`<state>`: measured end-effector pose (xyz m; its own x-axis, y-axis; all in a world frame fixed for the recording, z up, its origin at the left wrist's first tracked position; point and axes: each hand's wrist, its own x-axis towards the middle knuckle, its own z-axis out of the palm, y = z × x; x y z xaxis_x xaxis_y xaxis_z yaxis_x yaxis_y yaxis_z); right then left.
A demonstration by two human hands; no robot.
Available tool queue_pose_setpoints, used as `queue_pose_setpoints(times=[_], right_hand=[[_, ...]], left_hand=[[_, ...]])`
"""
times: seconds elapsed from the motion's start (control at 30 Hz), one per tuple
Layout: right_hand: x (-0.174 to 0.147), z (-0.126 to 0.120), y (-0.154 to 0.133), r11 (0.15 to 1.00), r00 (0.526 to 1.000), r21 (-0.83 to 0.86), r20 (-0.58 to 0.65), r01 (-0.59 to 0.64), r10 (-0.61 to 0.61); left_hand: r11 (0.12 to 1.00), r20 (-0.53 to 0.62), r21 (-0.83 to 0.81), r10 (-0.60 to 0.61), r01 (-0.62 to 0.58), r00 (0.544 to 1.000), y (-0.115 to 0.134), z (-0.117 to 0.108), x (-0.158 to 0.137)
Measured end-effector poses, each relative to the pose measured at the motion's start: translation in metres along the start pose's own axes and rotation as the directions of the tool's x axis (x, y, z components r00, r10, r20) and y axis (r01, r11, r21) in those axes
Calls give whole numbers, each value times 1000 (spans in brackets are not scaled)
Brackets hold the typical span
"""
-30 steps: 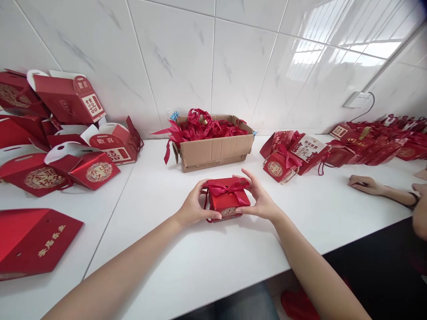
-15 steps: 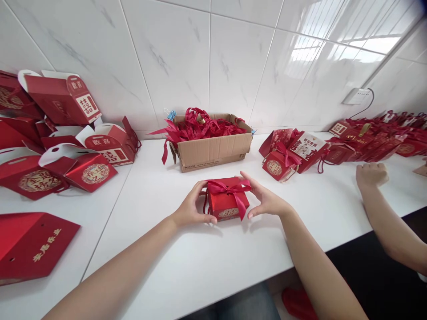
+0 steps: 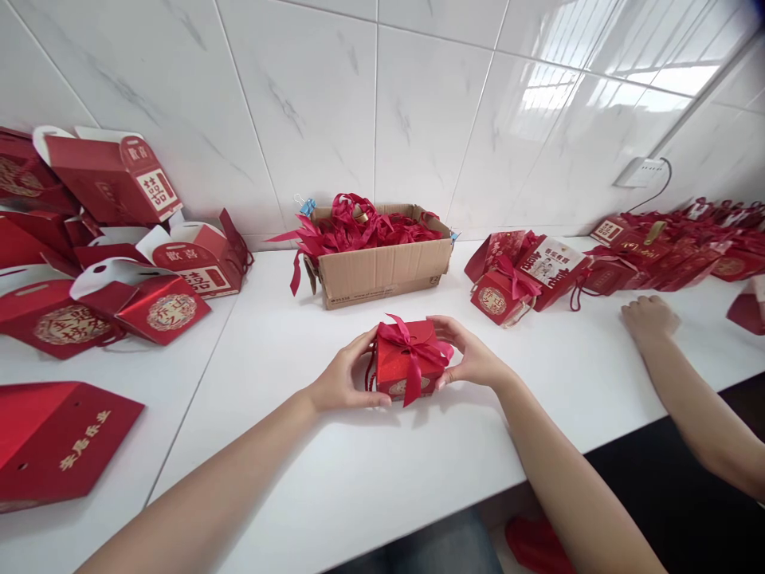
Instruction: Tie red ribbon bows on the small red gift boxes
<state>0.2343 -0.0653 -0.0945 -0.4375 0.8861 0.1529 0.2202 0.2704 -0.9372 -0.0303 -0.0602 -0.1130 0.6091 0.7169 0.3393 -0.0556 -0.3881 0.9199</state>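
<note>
A small red gift box [image 3: 391, 367] with a gold round print rests on the white table, topped by a tied red ribbon bow [image 3: 413, 352]. My left hand [image 3: 350, 375] grips its left side, thumb at the lower front corner, beside a dark red cord handle. My right hand [image 3: 472, 355] is closed round the right side, fingers behind and thumb in front. One ribbon tail hangs down over the box's front. Behind it stands a cardboard box [image 3: 382, 273] full of loose red ribbons [image 3: 376, 231].
Open red gift boxes [image 3: 173, 311] are heaped at the left, with a larger red box [image 3: 65, 438] nearer. Several finished-looking boxes [image 3: 495, 296] stand right of the carton, more [image 3: 663, 251] farther right. Another person's hand [image 3: 650, 317] rests on the table [image 3: 418, 470] at the right.
My right hand has closed in from slightly apart onto the gift box's right side. The box and bow have turned a little. The other person's hand has lowered and shifted left.
</note>
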Motion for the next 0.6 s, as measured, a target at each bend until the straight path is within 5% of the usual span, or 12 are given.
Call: queue_pose_setpoints(times=[0.23,0.4,0.6], right_hand=[[-3,-6,2,999,984,-47,180,13,-5],[-6,-13,6,1000,983,-13,183,-18,20],[-8,-18,12,997,984,-72,170,-42,53]], left_hand=[[996,64,-84,-23,28,998,-4,5,-2],[988,-54,148,-40,48,998,-11,-3,-4],[987,-212,117,-82,109,974,-16,-10,1]])
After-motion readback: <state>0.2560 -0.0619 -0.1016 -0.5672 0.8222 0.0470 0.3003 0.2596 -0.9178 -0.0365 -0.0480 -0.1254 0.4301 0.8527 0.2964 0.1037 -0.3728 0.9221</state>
